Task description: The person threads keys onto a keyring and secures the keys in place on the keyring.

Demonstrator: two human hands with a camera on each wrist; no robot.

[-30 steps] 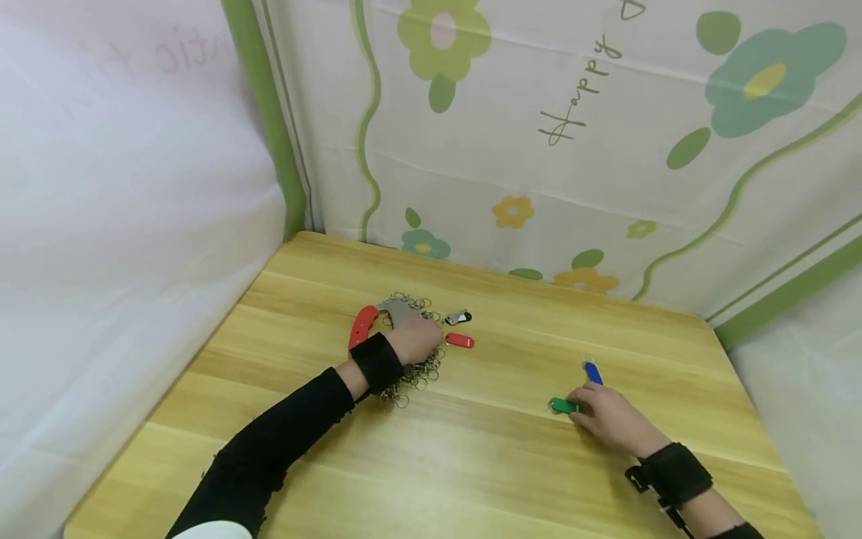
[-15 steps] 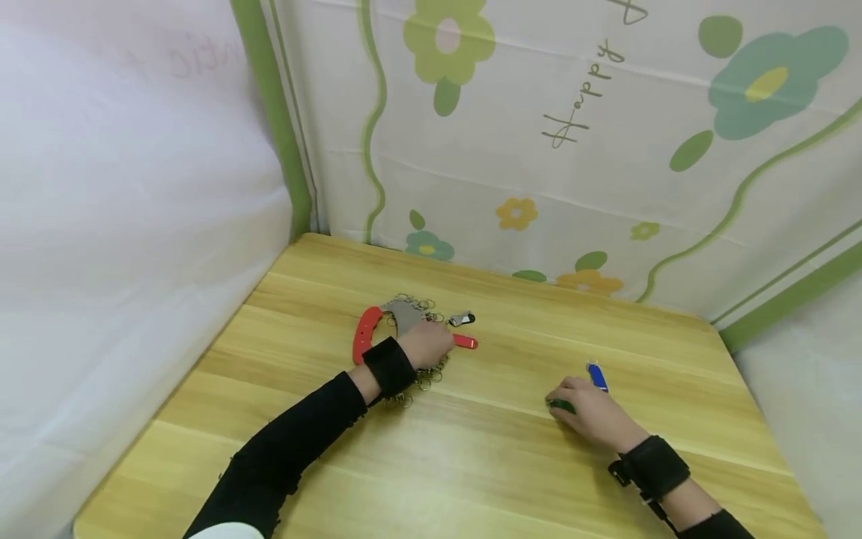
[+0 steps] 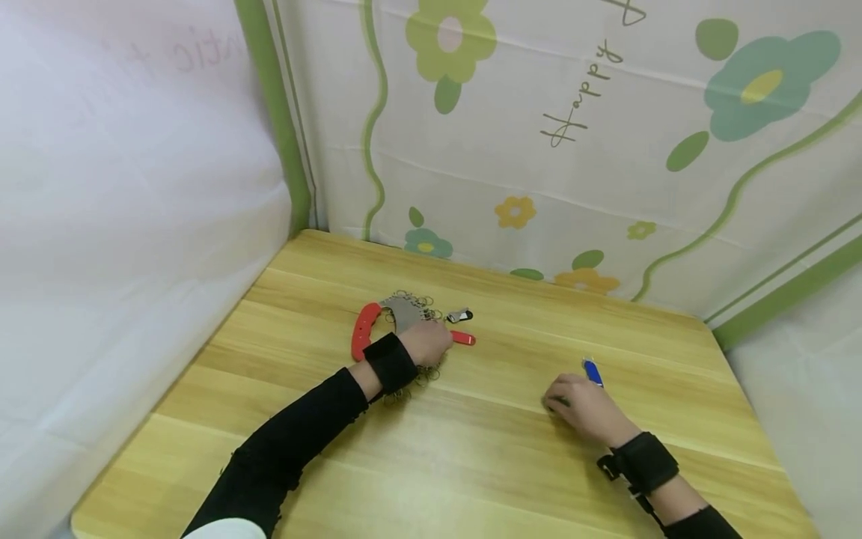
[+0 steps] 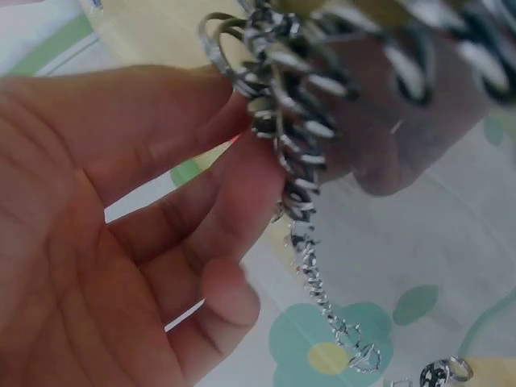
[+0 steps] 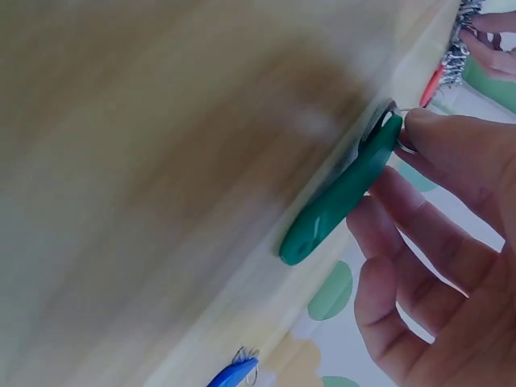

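Observation:
A key holder stands or lies at the left of the table, with a red handle [image 3: 364,330], a grey metal plate [image 3: 402,311] and several key rings [image 4: 302,153] along its edge. My left hand [image 3: 427,342] is at the plate's right edge, thumb and forefinger pinching among those rings. Just past its fingertips lies a red key tag [image 3: 463,338]. My right hand [image 3: 584,404] pinches a green key tag [image 5: 343,193] at its ring end, close to the table; in the head view that hand mostly hides the tag.
A black and silver key tag [image 3: 460,316] lies just beyond the red one. A blue key tag [image 3: 592,372] lies behind my right hand. The wooden table [image 3: 471,464] ends at white curtains [image 3: 471,157] at the back and sides.
My right hand has moved slightly left and closed its fingers on the green key tag, now nearly covered from above. My left hand has shifted a little right along the rings.

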